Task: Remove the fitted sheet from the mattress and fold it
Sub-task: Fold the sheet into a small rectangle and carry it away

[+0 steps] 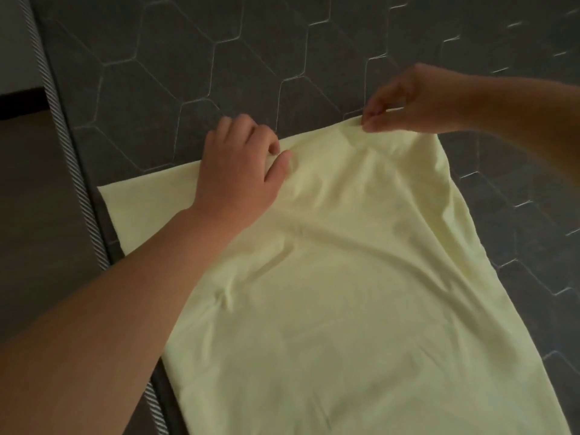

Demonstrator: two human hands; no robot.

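- Sheet (pixel 345 277) lies spread on the mattress (pixel 219 58), off the corners already, pale yellow and creased.
- Left hand (pixel 241 164) sits on the sheet's far edge, left of centre, fingers curled and pinching a fold, forearm reaching across it.
- Right hand (pixel 405 102) pinches the sheet's far right corner, lifted slightly.
- Looks light, soft, floppy: best held at edges and corners.
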